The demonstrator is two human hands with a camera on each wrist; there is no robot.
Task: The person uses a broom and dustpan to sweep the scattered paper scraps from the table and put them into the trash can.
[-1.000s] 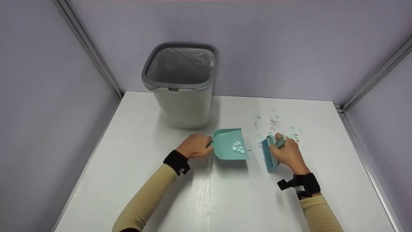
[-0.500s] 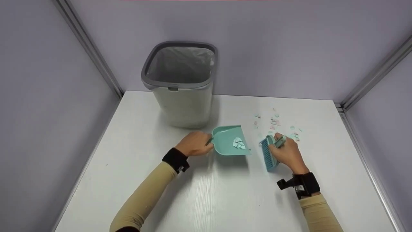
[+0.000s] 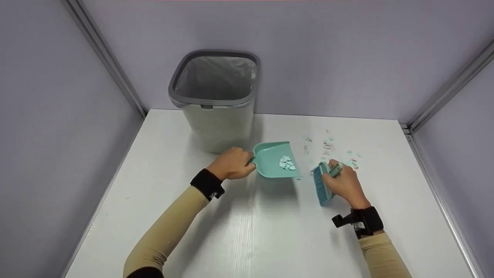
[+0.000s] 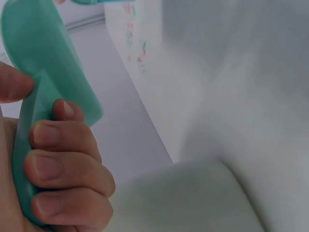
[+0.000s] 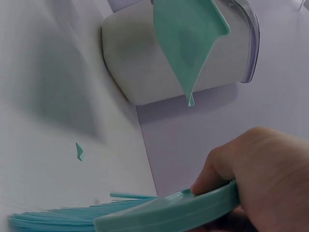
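From above, the left hand (image 3: 230, 163) has its fingers wrapped round the handle of a teal dustpan (image 3: 274, 160) carrying a small heap of pale paper scraps (image 3: 286, 163), held out in front of the grey waste bin (image 3: 214, 101). The head view alone shows that heap; the left wrist view gives only the curled fingers (image 4: 63, 164) clamped on the dustpan's handle, and the right wrist view shows the pan's underside, clear of the desk (image 3: 270, 231), with one teal scrap (image 5: 191, 100) hanging at its lip and another (image 5: 79, 151) lying on the desk below. The dustpan's long axis runs from the handle at the left hand across to the open lip on the right, towards the brush. The right hand (image 3: 344, 183) grips a teal brush (image 3: 323, 184), whose bristles (image 5: 72, 217) point left towards the pan, with the brush body running away from the person. More loose scraps (image 3: 332, 148) lie scattered on the desk just beyond the brush. Compared with a second ago, the dustpan has risen and shifted towards the bin, its shadow on the desk now plainly apart from it, while the right hand and brush have stayed put.
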